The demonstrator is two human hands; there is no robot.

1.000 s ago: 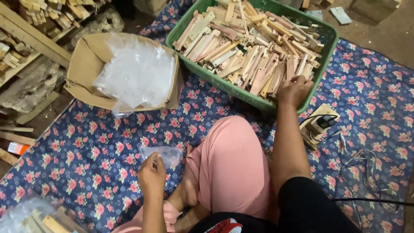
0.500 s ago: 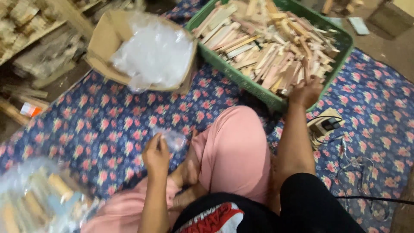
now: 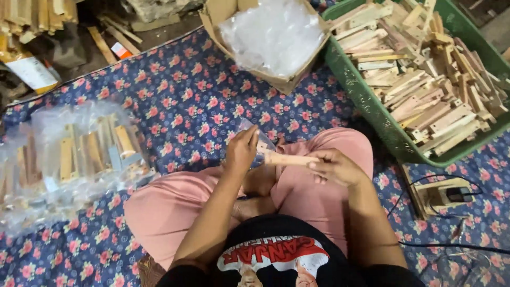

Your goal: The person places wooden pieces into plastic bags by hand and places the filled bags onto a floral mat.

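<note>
Head view: the right hand point(image 3: 334, 167) pinches one end of a slim wooden stick point(image 3: 289, 158), whose other end meets the left hand point(image 3: 241, 151). That hand's fingers close on a small clear plastic bag point(image 3: 252, 130). Both hands hover over the lap in pink trousers point(image 3: 313, 191). Beyond the right hand sits a green crate point(image 3: 372, 114) of wooden sticks. Beyond the left, a cardboard box point(image 3: 289, 82) holds clear bags; bagged sticks point(image 3: 79, 154) lie to its left on the floral cloth point(image 3: 186, 95).

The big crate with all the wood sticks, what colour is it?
Green. The crate shows best in the head view, at the upper right.
</note>
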